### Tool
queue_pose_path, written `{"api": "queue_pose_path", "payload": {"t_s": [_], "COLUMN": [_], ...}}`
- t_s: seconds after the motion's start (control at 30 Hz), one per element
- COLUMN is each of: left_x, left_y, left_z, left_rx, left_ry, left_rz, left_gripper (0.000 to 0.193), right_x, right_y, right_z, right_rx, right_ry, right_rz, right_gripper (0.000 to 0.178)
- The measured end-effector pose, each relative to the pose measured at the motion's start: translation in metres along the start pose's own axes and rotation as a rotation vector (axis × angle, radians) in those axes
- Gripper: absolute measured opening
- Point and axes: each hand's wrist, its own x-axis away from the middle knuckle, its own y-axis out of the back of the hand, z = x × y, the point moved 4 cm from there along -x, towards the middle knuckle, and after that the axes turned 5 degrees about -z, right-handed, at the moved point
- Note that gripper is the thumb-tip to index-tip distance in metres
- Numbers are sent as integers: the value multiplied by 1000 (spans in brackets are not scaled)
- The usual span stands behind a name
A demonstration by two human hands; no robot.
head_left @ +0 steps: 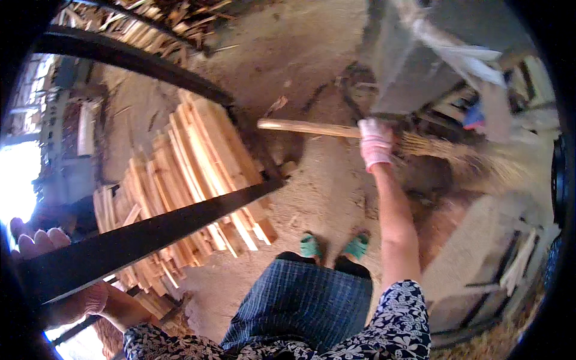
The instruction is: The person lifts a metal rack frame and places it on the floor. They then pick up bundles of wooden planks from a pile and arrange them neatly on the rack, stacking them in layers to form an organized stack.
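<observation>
My right hand (377,143), in a pale pink and white glove, is closed round a straw broom (312,126) near where its handle meets the straw. The broom lies sideways in my grip, its light handle to the left and its bristles (462,153) fanning out to the right. At the far left, my left hand (42,241) is wrapped round a dark flat bar (150,233), fingertips showing over its far edge. Its palm is hidden by the bar. Beneath the bar lies a stack of long pale wooden strips (201,147).
Another dark bar (135,60) crosses the upper left, joined to the same frame. Scrap wood (174,24) is heaped beyond it. Large grey panels (420,66) stand at the upper right. My green sandals (310,246) rest on the dusty floor (300,198).
</observation>
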Motion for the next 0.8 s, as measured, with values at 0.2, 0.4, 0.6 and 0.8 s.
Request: {"api": "queue_pose_path", "payload": {"t_s": [0.2, 0.4, 0.6, 0.8], "left_x": [50, 87, 135, 57], "left_y": [-9, -28, -23, -16], "left_z": [-33, -37, -48, -70], "left_rx": [839, 976, 759, 902], "left_ry": [1106, 1425, 1495, 1384], "left_rz": [-248, -36, 129, 529], "left_gripper": [73, 73, 56, 38], "right_x": [49, 125, 72, 40], "right_y": [152, 321, 400, 361], "right_z": [9, -64, -163, -176], "right_rx": [-284, -419, -170, -481], "right_ry": [27, -183, -538, -324], "right_rz": [-162, -592, -694, -304], "right_gripper": [48, 41, 42, 54]}}
